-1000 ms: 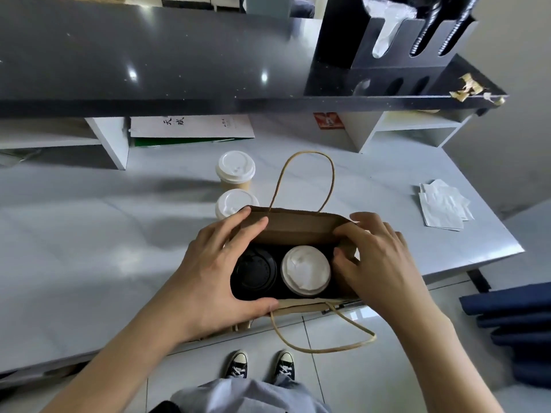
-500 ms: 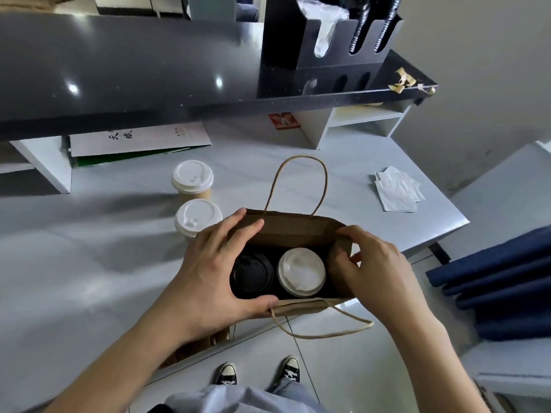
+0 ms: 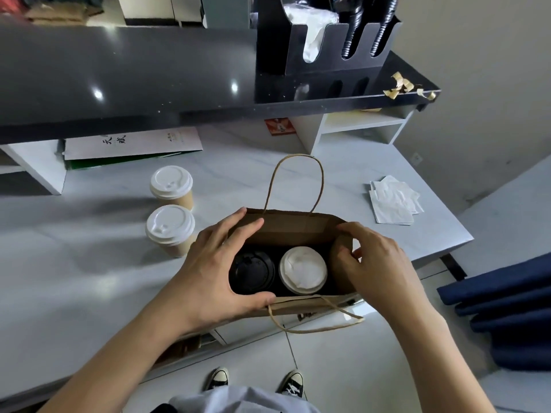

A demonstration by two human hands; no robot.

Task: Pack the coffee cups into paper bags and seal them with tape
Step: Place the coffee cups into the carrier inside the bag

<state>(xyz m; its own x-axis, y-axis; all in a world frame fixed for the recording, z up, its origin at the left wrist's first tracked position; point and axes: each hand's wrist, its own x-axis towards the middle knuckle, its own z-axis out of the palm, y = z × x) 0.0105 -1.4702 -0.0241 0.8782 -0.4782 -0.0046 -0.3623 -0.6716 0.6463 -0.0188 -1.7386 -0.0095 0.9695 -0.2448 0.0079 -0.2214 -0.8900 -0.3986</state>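
Left hand (image 3: 213, 271) grips the left end of the open brown paper bag (image 3: 293, 226) at the pale counter (image 3: 89, 278) edge; right hand (image 3: 377, 268) pinches its right rim. Inside: black-lidded cup (image 3: 252, 272) & white-lidded cup (image 3: 302, 270). Two more white-lidded paper cups (image 3: 170, 226) stand just left.

A paper bag (image 3: 293, 226) stands open at the near edge of a counter (image 3: 89, 263), two lidded cups side by side inside it: one (image 3: 252, 272) to the left, the other (image 3: 302, 269) to the right. The person's left hand (image 3: 214, 263) holds the bag's left end, the right hand (image 3: 378, 260) its right end. Two more lidded cups stand on the counter left of the bag, one (image 3: 170, 228) in front of the other (image 3: 171, 184). A stack of napkins (image 3: 393, 201) lies to the right, and a shelf (image 3: 149, 76) runs above the counter's back.
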